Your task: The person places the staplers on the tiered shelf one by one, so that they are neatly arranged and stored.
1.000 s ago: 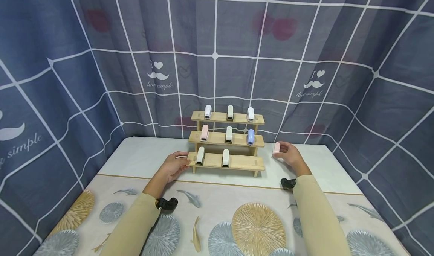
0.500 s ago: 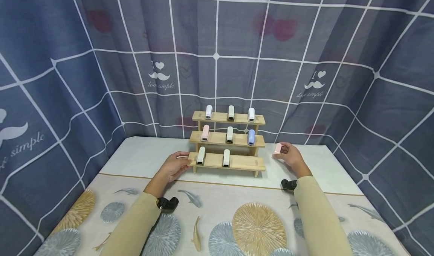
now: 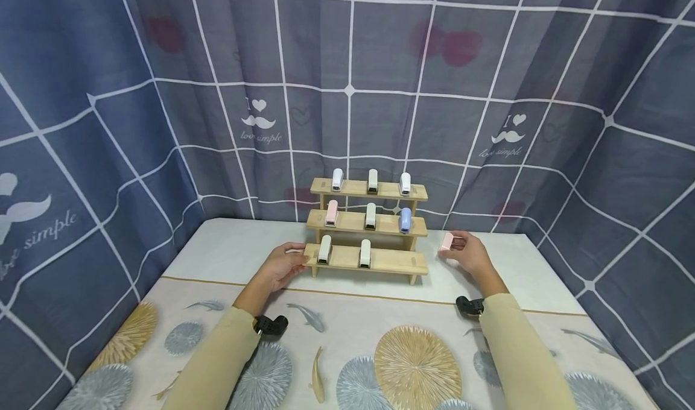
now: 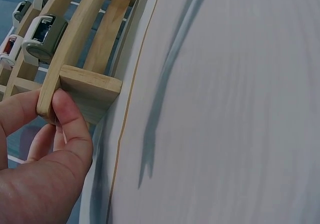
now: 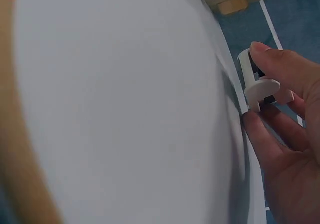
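My left hand (image 3: 282, 267) pinches the left end of the lowest tier of a wooden three-tier stand (image 3: 391, 260). In the left wrist view, the thumb and fingers (image 4: 72, 116) close on the board's corner. Off to the stand's right, my right hand (image 3: 471, 255) holds a small pale pink mini stapler (image 3: 446, 242) just over the white table top. The right wrist view shows this mini stapler (image 5: 261, 88) between thumb and fingers, its far side hidden. The bottom tier bears a white mini stapler (image 3: 324, 249) at the left and another white mini stapler (image 3: 365, 254) in the middle.
The middle tier holds a pink stapler (image 3: 331, 213), a white stapler (image 3: 370, 216) and a blue stapler (image 3: 405, 220). Several pale staplers, one a white stapler (image 3: 337, 179), line the top tier. A checked curtain (image 3: 347, 48) hangs close behind. A patterned cloth (image 3: 304, 362) covers the front.
The pink mini stapler tilts a little in my right hand, with the hand staying beside the stand. My left hand keeps its grip on the stand. The head view has shifted slightly.
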`<state>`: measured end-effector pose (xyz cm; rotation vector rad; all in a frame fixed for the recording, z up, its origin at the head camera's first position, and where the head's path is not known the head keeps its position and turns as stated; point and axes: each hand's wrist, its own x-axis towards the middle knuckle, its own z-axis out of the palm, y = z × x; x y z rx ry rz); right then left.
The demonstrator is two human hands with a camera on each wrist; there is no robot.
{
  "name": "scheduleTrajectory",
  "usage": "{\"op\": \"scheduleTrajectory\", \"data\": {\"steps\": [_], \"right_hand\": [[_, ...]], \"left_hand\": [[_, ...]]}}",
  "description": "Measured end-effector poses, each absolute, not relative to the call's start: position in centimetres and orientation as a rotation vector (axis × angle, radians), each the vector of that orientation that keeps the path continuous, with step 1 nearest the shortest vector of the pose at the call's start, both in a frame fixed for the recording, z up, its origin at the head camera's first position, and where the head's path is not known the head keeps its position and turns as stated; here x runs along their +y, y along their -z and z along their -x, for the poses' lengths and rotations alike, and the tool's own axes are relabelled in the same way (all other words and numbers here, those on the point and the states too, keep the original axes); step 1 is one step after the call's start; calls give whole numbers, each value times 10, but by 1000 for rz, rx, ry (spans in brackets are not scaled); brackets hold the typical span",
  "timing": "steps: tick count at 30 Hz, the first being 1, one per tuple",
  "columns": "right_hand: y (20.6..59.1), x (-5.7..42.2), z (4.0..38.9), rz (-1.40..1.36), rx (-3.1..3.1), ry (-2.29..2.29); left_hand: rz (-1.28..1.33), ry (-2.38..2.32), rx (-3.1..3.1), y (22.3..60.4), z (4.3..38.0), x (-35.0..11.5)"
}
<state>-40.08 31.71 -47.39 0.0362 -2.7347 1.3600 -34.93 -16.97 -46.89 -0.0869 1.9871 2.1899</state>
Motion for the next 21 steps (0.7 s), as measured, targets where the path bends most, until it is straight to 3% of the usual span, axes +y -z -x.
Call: {"op": "scheduleTrajectory", "data": {"steps": [21], "right_hand": [[475,317,382,-127,-2658,-1518]], "left_hand": [[59,-2178,1997,469,349,-172]]}}
